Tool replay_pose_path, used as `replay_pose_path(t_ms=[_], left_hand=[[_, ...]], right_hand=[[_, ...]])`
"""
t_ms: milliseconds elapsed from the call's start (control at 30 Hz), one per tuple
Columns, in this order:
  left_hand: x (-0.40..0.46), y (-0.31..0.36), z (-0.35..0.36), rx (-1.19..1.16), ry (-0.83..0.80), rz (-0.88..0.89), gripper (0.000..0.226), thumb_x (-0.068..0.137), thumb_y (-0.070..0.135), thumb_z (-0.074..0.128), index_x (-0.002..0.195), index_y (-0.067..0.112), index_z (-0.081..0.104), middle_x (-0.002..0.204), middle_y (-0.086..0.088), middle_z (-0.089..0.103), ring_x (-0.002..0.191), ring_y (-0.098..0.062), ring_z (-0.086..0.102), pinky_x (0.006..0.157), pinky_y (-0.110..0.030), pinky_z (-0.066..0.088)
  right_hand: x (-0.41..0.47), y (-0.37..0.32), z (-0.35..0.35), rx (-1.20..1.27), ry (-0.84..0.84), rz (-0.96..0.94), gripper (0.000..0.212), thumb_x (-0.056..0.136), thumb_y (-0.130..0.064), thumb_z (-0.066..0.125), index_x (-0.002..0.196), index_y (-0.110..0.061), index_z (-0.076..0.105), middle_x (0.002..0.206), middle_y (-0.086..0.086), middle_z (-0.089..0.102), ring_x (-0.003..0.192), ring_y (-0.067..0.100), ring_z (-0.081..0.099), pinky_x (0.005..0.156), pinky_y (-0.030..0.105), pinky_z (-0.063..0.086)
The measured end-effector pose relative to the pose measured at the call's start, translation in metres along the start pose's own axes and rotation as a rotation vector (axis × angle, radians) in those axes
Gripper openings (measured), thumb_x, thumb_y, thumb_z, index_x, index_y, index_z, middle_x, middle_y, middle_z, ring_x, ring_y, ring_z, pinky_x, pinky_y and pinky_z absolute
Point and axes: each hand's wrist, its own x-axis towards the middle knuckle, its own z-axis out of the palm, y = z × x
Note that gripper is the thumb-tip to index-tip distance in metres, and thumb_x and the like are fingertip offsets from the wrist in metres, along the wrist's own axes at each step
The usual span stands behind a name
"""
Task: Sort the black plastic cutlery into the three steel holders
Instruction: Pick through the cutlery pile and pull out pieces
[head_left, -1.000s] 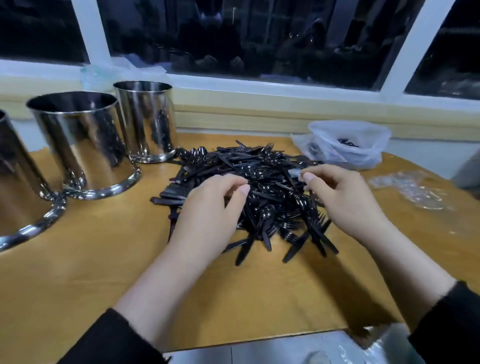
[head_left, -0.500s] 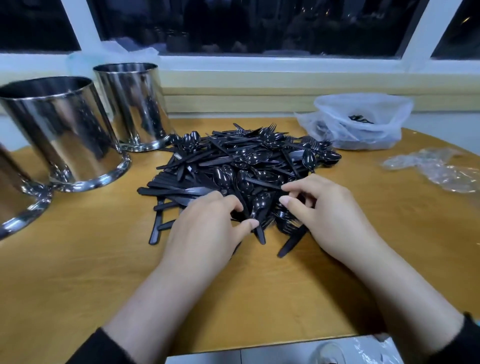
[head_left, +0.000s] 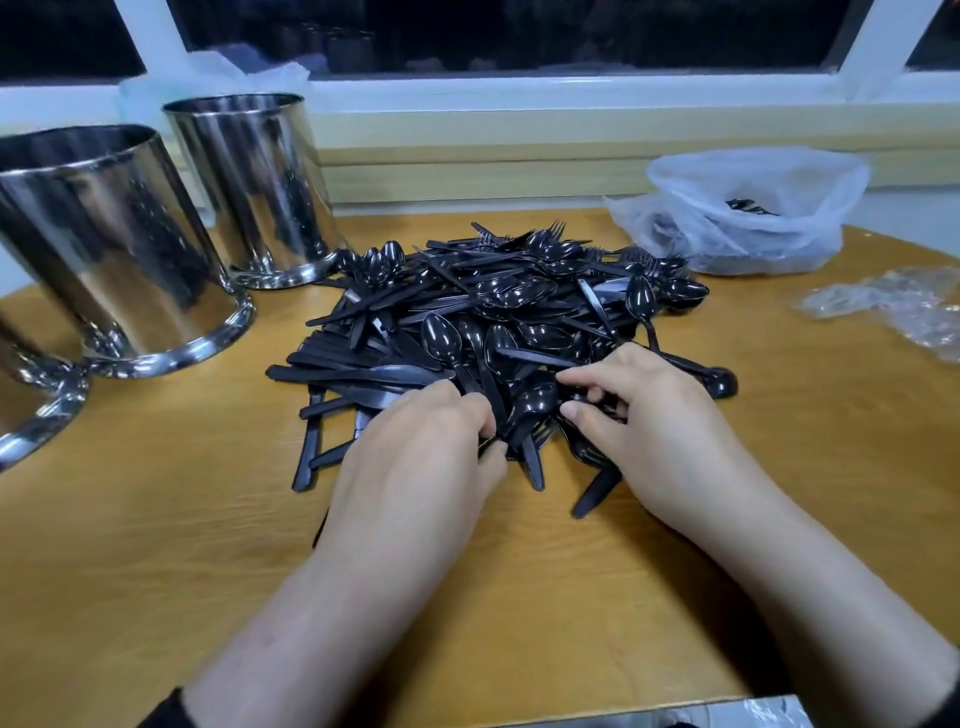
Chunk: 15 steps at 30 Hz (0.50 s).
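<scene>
The heap of cutlery (head_left: 498, 322) was black plastic, its spoon bowls glossy and catching highlights, the knife handles a duller sheen. The three holders (head_left: 104, 249) were polished steel, mirror-bright and smooth, with rolled shiny base rims. The surface (head_left: 156, 545) was pale wood with a visible grain and a smooth, faintly satin finish. A bag (head_left: 748, 208) was thin, translucent, crinkled plastic; clear film (head_left: 893, 306) lay wrinkled and shiny.
</scene>
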Motion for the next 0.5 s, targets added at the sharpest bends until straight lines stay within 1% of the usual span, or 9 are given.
replay_pose_path(t_ms=[67, 133, 233, 300, 333, 367, 400, 433, 500], left_hand=[[-0.002, -0.001, -0.001, -0.024, 0.039, -0.011, 0.016, 0.100, 0.042, 0.054, 0.101, 0.031, 0.065, 0.086, 0.012, 0.045, 0.087, -0.010, 0.048, 0.069, -0.027, 0.038], [-0.002, -0.003, -0.003, -0.048, 0.080, -0.024, 0.017, 0.100, 0.040, 0.054, 0.095, 0.030, 0.067, 0.084, 0.012, 0.046, 0.084, -0.009, 0.049, 0.067, -0.028, 0.039], [-0.002, -0.007, -0.007, -0.079, 0.126, -0.032, 0.016, 0.099, 0.035, 0.057, 0.088, 0.027, 0.066, 0.082, 0.012, 0.048, 0.080, -0.009, 0.048, 0.065, -0.027, 0.036], [-0.004, -0.008, -0.011, -0.122, 0.170, -0.019, 0.014, 0.096, 0.033, 0.061, 0.084, 0.027, 0.066, 0.081, 0.013, 0.052, 0.079, -0.008, 0.049, 0.062, -0.024, 0.034], [-0.006, -0.007, -0.013, -0.150, 0.186, -0.015, 0.013, 0.096, 0.032, 0.062, 0.084, 0.028, 0.065, 0.079, 0.013, 0.054, 0.078, -0.007, 0.050, 0.061, -0.019, 0.033], [-0.007, -0.005, -0.014, -0.185, 0.192, -0.020, 0.013, 0.095, 0.033, 0.062, 0.083, 0.030, 0.064, 0.076, 0.014, 0.056, 0.077, -0.004, 0.052, 0.060, -0.016, 0.032], [-0.008, -0.004, -0.015, -0.229, 0.190, -0.036, 0.013, 0.094, 0.034, 0.061, 0.082, 0.033, 0.063, 0.072, 0.015, 0.057, 0.075, -0.002, 0.053, 0.058, -0.015, 0.030], [-0.010, -0.003, -0.014, -0.281, 0.182, -0.058, 0.014, 0.094, 0.036, 0.060, 0.080, 0.034, 0.062, 0.069, 0.015, 0.059, 0.075, 0.000, 0.054, 0.056, -0.017, 0.031], [-0.011, 0.000, -0.012, -0.381, 0.152, -0.080, 0.015, 0.094, 0.037, 0.060, 0.079, 0.035, 0.061, 0.076, 0.024, 0.062, 0.076, -0.001, 0.057, 0.056, -0.025, 0.037]], right_hand=[[-0.001, 0.001, 0.000, 0.008, 0.003, -0.009, 0.030, 0.097, -0.034, 0.064, 0.127, -0.036, 0.067, 0.095, -0.014, 0.051, 0.088, 0.004, 0.051, 0.080, 0.025, 0.044], [-0.001, 0.003, -0.004, 0.050, 0.020, -0.024, 0.029, 0.096, -0.032, 0.065, 0.124, -0.037, 0.068, 0.093, -0.015, 0.052, 0.085, 0.004, 0.051, 0.074, 0.022, 0.040], [0.000, 0.011, -0.022, 0.161, 0.174, -0.025, 0.021, 0.095, -0.024, 0.066, 0.112, -0.034, 0.073, 0.088, -0.010, 0.058, 0.080, 0.009, 0.054, 0.073, 0.019, 0.041], [0.001, 0.021, -0.040, 0.183, 0.281, 0.023, 0.019, 0.095, -0.020, 0.066, 0.106, -0.033, 0.073, 0.090, -0.007, 0.062, 0.079, 0.012, 0.053, 0.069, 0.009, 0.038], [0.001, 0.029, -0.047, 0.174, 0.311, 0.060, 0.018, 0.095, -0.020, 0.065, 0.105, -0.032, 0.074, 0.092, -0.006, 0.063, 0.080, 0.012, 0.053, 0.067, 0.006, 0.036], [0.001, 0.037, -0.053, 0.147, 0.324, 0.103, 0.016, 0.096, -0.020, 0.065, 0.106, -0.030, 0.074, 0.094, -0.005, 0.064, 0.082, 0.013, 0.054, 0.066, 0.008, 0.036], [0.002, 0.046, -0.057, 0.103, 0.317, 0.152, 0.016, 0.097, -0.021, 0.063, 0.108, -0.028, 0.074, 0.097, -0.003, 0.064, 0.087, 0.016, 0.056, 0.068, 0.014, 0.036], [0.002, 0.054, -0.060, 0.054, 0.291, 0.208, 0.017, 0.098, -0.022, 0.062, 0.111, -0.025, 0.073, 0.101, -0.001, 0.064, 0.093, 0.019, 0.058, 0.072, 0.020, 0.036], [0.000, 0.066, -0.061, -0.023, 0.210, 0.320, 0.024, 0.100, -0.026, 0.060, 0.120, -0.021, 0.071, 0.111, 0.001, 0.064, 0.108, 0.025, 0.060, 0.084, 0.026, 0.038]])
